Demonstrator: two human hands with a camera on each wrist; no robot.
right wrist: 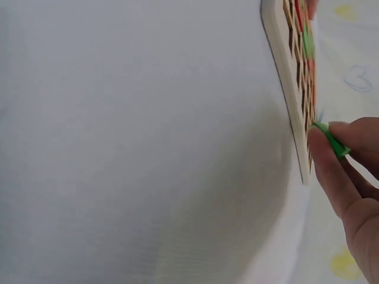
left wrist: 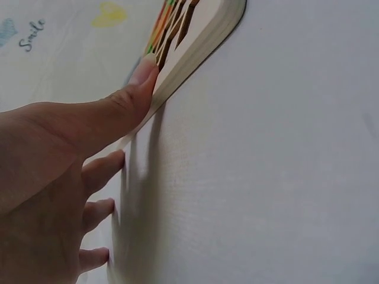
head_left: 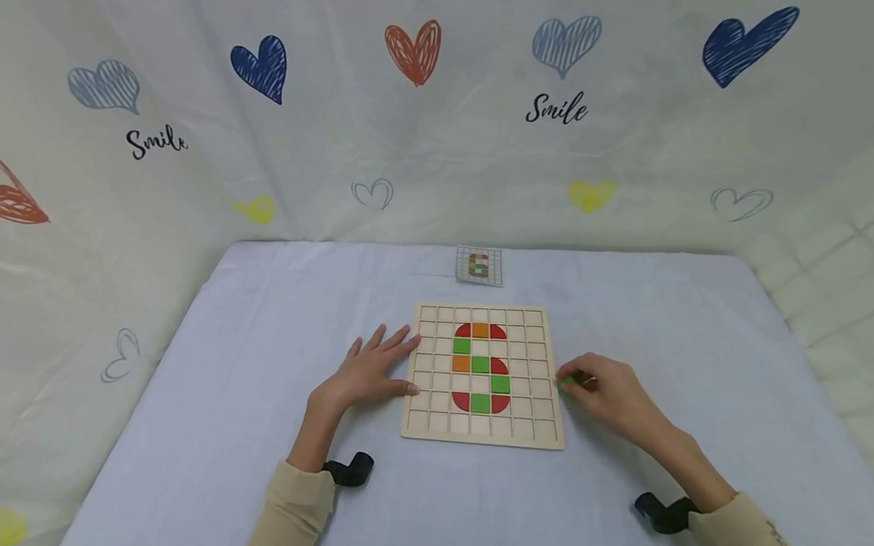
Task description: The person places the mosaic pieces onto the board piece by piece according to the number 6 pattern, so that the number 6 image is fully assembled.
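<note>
A square wooden grid board [head_left: 428, 423] lies on the table, with red quarter-round, green square and orange square tiles set in its middle cells. My left hand [head_left: 371, 373] rests at the board's left edge, fingers spread, the thumb [left wrist: 142, 77] touching the rim. Just off the right edge, my right hand [head_left: 617, 393] pinches a small green tile [right wrist: 336, 142] between thumb and fingers. Fingers cover part of that tile, so its full shape is hidden. Beyond the board lies a small pattern card [head_left: 493, 278] showing a similar coloured figure on a grid.
A white cloth covers the table [head_left: 254, 312]. Behind it hangs a pale curtain [head_left: 310, 132] printed with hearts and "Smile". Each wrist wears a black camera mount, one by the left sleeve [head_left: 295, 498] and one by the right sleeve [head_left: 751, 543].
</note>
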